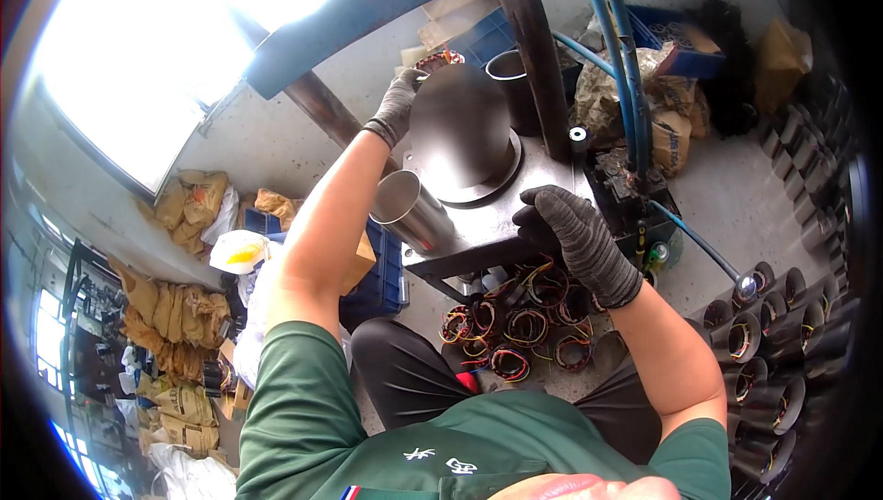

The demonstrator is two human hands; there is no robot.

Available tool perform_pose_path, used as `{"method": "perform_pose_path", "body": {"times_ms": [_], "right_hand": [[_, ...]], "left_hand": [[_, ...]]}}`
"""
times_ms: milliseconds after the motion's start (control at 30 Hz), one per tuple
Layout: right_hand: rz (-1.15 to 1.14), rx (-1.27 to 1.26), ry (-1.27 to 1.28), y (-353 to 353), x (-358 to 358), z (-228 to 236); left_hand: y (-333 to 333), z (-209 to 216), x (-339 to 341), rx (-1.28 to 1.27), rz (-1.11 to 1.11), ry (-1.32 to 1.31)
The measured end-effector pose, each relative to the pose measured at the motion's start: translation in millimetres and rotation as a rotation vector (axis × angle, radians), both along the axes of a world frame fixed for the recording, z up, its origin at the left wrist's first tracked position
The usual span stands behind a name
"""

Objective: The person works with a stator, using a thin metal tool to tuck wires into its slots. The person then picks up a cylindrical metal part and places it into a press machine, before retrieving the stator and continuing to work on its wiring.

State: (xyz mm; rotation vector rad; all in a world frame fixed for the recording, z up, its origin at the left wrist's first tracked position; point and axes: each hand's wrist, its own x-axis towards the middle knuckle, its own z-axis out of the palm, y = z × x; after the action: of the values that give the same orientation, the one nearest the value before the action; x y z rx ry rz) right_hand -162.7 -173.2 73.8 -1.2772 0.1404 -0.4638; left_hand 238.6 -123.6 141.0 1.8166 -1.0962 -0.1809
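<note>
My left hand point(395, 108), in a grey knit glove, reaches to the far left of a dark round press head point(460, 127). Its fingers are bent against a wire-wound stator point(440, 60) with red and white windings; the press head hides part of both. My right hand point(578, 244), gloved alike, hangs over the front right edge of the metal press table point(497, 224). Its fingers stretch leftward with nothing in them. On the table's left front corner stands an open metal cylinder point(412, 212), tilted in view. Beneath the press head lies a round flange point(487, 192).
Steel posts point(533, 58) carry a blue crossbeam point(386, 12). Blue hoses point(625, 68) run down at the right. Several wired stators point(524, 325) sit below the table. Rows of dark cylinders point(773, 344) fill the right floor. A dark cylinder point(515, 86) stands behind the table.
</note>
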Motion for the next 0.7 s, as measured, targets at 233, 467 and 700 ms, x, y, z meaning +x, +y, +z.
{"method": "perform_pose_path", "body": {"times_ms": [233, 467, 700], "right_hand": [[-0.035, -0.105, -0.047, -3.7, -11.4, 3.0], [-0.109, -0.248, -0.045, -5.8, -35.2, 14.0], [-0.341, -0.712, -0.189, -8.6, -89.0, 61.1]], "left_hand": [[-6.9, -11.2, 4.3, -0.207, -0.008, 0.304], [-11.0, -12.3, 22.1, 0.02, 0.125, -0.263], [-6.6, 1.4, -0.7, 0.027, 0.089, -0.158]]}}
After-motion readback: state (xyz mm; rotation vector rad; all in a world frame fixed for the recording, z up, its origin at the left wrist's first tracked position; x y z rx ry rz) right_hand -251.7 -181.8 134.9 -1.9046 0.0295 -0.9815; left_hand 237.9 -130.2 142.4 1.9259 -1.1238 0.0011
